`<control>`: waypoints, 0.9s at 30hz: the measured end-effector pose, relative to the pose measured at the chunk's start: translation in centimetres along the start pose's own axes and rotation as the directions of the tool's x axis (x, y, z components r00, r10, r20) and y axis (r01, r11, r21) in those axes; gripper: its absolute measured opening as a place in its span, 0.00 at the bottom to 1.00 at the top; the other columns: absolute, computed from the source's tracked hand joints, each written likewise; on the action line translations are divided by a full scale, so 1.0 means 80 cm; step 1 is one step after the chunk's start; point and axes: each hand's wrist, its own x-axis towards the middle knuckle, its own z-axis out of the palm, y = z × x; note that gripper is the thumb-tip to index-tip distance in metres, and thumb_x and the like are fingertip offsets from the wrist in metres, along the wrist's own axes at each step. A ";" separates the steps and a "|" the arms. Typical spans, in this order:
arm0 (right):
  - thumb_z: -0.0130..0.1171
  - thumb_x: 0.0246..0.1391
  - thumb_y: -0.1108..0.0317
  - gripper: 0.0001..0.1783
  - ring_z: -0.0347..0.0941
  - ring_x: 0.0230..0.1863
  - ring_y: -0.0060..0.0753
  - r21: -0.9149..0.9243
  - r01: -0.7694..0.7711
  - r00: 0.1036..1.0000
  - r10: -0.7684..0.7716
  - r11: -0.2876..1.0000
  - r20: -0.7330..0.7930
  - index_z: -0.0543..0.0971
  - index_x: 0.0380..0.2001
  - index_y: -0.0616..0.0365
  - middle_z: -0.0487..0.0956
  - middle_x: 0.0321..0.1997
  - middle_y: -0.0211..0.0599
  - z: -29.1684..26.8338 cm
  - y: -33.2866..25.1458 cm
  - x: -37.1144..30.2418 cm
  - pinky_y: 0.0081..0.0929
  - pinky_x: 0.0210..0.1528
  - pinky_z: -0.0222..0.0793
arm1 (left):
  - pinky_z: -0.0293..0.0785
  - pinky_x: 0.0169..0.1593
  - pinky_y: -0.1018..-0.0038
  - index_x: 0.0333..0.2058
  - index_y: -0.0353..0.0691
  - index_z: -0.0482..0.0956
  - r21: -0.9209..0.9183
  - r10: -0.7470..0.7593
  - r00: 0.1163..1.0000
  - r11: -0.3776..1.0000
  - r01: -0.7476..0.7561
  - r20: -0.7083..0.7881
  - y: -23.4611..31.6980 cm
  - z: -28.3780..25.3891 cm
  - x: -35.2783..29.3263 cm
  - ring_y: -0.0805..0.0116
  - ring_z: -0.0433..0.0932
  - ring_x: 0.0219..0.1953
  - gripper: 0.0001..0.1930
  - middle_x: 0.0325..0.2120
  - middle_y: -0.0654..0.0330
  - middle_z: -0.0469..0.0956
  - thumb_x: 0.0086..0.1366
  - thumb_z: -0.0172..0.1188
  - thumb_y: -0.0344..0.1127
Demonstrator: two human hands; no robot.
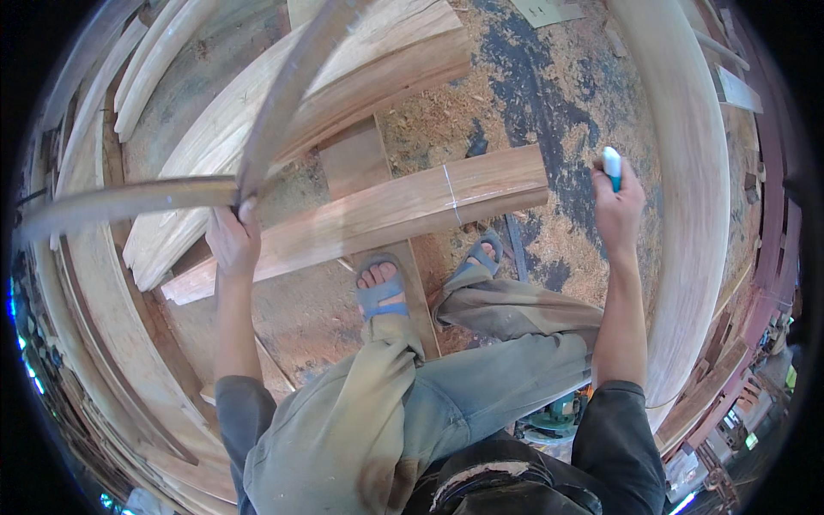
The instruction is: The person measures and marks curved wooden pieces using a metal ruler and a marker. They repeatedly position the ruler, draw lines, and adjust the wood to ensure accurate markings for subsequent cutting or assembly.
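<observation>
My left hand [233,240] is closed around the corner of a large L-shaped carpenter's square [137,196], its two long arms reaching left and upward, blurred by motion. Off to the right, my right hand [619,206] grips a short white-and-teal marker [612,163], its white end pointing up. Between the hands lies a squared timber [378,210]. A thin white line crosses its face near the right end. The square is raised above the wood, hiding part of a wider curved timber [360,64] behind.
A thick rounded timber [691,215] runs along the right side. Long curved planks [112,300] lie at the left. Sawdust and dark patches cover the floor [446,112]. My sandalled feet [380,283] are close to the marked timber. A green power tool [556,416] sits beside my leg.
</observation>
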 end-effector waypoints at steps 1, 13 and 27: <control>0.66 0.69 0.61 0.11 0.78 0.34 0.35 -0.049 -0.002 1.000 0.003 0.999 0.006 0.84 0.45 0.57 0.84 0.34 0.40 0.008 0.013 0.007 0.34 0.42 0.74 | 0.76 0.48 0.43 0.57 0.32 0.78 0.006 -0.103 0.994 0.995 0.103 0.049 0.002 -0.001 0.023 0.26 0.82 0.48 0.28 0.48 0.33 0.82 0.78 0.62 0.56; 0.77 0.58 0.51 0.22 0.85 0.57 0.58 -0.569 -0.036 0.797 0.367 0.822 0.480 0.89 0.50 0.51 0.89 0.52 0.53 0.176 0.214 -0.052 0.54 0.60 0.80 | 0.79 0.38 0.47 0.43 0.36 0.84 0.195 -0.011 0.966 0.980 -0.041 0.257 -0.016 0.045 0.178 0.37 0.85 0.36 0.37 0.32 0.45 0.84 0.70 0.63 0.73; 0.81 0.51 0.52 0.36 0.84 0.62 0.61 -0.570 -0.142 0.773 0.450 0.809 0.447 0.82 0.61 0.56 0.88 0.57 0.56 0.235 0.315 -0.099 0.55 0.62 0.80 | 0.79 0.49 0.49 0.54 0.39 0.80 0.298 0.168 0.931 0.916 -0.269 0.325 -0.063 0.037 0.177 0.40 0.83 0.51 0.32 0.49 0.47 0.84 0.72 0.63 0.65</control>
